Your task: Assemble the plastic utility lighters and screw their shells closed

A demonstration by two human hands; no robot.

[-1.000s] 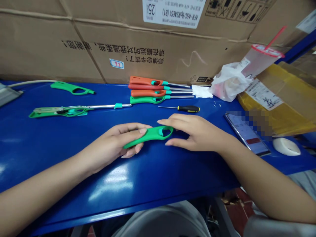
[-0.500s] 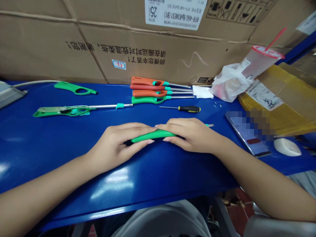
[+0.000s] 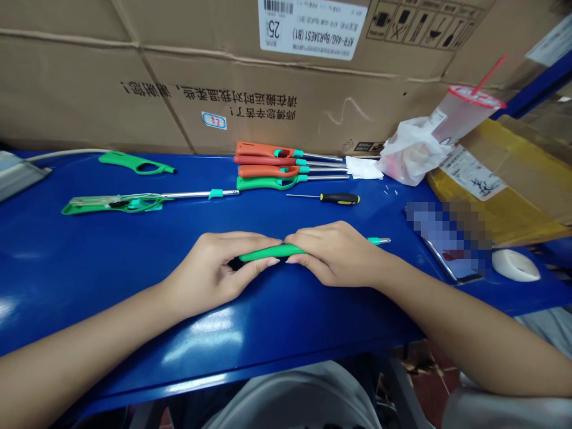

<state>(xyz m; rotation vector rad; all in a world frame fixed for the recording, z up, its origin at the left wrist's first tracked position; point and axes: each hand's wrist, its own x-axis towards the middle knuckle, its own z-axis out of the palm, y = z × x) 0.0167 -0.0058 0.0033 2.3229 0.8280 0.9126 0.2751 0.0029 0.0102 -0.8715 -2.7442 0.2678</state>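
Note:
A green long-nosed lighter [image 3: 267, 253] lies on the blue table [image 3: 111, 262], and both my hands are pressed down on it. My left hand [image 3: 218, 268] is closed over its handle end. My right hand [image 3: 335, 253] is closed over its front part, and the metal nozzle tip [image 3: 379, 241] pokes out to the right of that hand. Most of the lighter's body is hidden under my fingers.
A row of orange and green lighters [image 3: 277, 167] lies at the back, with a small screwdriver [image 3: 333, 198] in front. An opened green lighter [image 3: 134, 201] and a green half shell [image 3: 134, 163] lie left. A phone [image 3: 447, 238], white bag [image 3: 411, 155], cup [image 3: 460, 110] and cardboard boxes [image 3: 223, 77] are nearby.
The green shell, held edge-up between my hands, has been laid flat over the lighter body. Both hands closed down over it, and the nozzle tip now shows at the right.

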